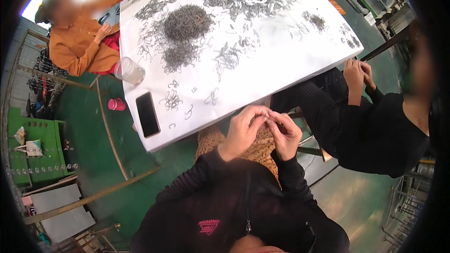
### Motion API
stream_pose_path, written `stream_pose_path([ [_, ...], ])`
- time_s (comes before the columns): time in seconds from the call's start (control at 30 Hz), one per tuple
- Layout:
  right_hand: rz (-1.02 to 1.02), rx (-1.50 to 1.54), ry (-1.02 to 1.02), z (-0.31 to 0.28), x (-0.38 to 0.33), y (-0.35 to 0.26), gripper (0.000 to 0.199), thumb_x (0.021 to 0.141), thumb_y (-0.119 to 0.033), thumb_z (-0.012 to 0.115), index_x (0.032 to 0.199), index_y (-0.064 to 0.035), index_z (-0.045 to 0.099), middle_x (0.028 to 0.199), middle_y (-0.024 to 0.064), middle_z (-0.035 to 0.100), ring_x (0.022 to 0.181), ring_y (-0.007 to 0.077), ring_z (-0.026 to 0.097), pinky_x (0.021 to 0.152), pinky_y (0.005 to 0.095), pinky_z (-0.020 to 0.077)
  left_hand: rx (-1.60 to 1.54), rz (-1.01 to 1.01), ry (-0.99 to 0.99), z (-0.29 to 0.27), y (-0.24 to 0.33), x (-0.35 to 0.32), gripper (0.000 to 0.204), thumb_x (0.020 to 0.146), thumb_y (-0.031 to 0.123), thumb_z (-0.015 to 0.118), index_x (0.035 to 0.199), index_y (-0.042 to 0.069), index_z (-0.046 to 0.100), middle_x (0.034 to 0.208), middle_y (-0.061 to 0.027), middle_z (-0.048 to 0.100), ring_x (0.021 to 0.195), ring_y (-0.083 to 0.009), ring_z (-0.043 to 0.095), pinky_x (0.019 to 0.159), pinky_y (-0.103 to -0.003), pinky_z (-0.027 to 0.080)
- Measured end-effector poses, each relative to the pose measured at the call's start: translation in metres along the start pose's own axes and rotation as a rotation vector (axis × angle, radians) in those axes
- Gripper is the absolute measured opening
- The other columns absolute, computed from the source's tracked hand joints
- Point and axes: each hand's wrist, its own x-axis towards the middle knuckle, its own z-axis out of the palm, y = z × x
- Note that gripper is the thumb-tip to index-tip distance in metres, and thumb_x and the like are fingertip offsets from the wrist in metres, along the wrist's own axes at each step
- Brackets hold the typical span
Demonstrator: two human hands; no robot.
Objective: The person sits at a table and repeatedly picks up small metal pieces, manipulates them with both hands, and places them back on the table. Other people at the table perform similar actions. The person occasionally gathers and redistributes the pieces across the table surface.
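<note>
Pinching finger to thumb, the left hand (243, 129) and right hand (287, 136) meet, holding what I can't tell, with dark hooks (172, 100) near left, probably for easy reach.

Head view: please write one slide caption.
The wearer's left hand and right hand meet beside a white table with dark pieces, a phone and a jar.

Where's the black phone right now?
In the head view, the phone lies at the near left corner of the white table, nearer than the clear jar, with small hooks to its right.
</note>
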Motion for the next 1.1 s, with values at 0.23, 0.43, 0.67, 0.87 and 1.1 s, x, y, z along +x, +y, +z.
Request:
stream_pose_path([
  [0.23,-0.085,-0.213,0.021,-0.019,0.079,0.025,0.017,0.084,0.005,0.062,0.099,0.0018,0.068,0.076,0.0047,0.06,0.063,0.0084,0.058,0.056,0.021,0.0435,0.025,0.098,0.052,0.001,-0.005,-0.004,0.006,0.089,-0.001,0.059,0.094,-0.001,0.057,0.092,-0.0095,0.065,0.086,-0.0176,0.065,0.074,-0.028,0.052],
  [0.43,-0.254,-0.707,-0.21,0.025,0.196,0.158,0.02,0.078,-0.002,0.061,0.095,-0.0055,0.069,0.088,0.0165,0.066,0.083,0.034,0.06,0.078,0.0407,0.049,0.117,0.072,0.058,-0.001,-0.008,-0.014,0.006,0.088,-0.002,0.061,0.092,-0.001,0.057,0.091,-0.0108,0.067,0.086,-0.0179,0.065,0.079,-0.029,0.051],
  [0.67,-0.383,-1.178,-0.455,0.042,0.232,0.211,0.024,0.074,0.0,0.059,0.096,-0.0024,0.067,0.093,0.02,0.064,0.085,0.0375,0.061,0.079,0.0436,0.0512,0.146,0.064,0.075,-0.007,-0.007,-0.023,0.005,0.088,0.001,0.062,0.093,-0.001,0.059,0.093,-0.0093,0.068,0.087,-0.0162,0.066,0.079,-0.028,0.051],
  [0.87,-0.045,-0.476,-0.313,0.021,0.174,0.123,0.031,0.077,0.003,0.059,0.107,0.0021,0.065,0.077,0.0137,0.065,0.074,0.0237,0.067,0.068,0.0344,0.0563,0.12,0.058,0.081,-0.014,-0.017,-0.021,0.004,0.088,-0.001,0.06,0.092,-0.001,0.059,0.091,-0.008,0.068,0.087,-0.0153,0.065,0.079,-0.028,0.05],
  [1.1,0.139,0.034,-0.219,-0.004,0.067,0.019,0.03,0.082,0.008,0.062,0.112,0.0022,0.064,0.085,0.0053,0.064,0.074,0.0111,0.062,0.067,0.0241,0.0533,0.069,0.051,0.001,-0.018,-0.027,-0.001,0.008,0.091,0.004,0.06,0.098,0.0,0.059,0.09,-0.0069,0.068,0.084,-0.0143,0.065,0.077,-0.027,0.05],
])
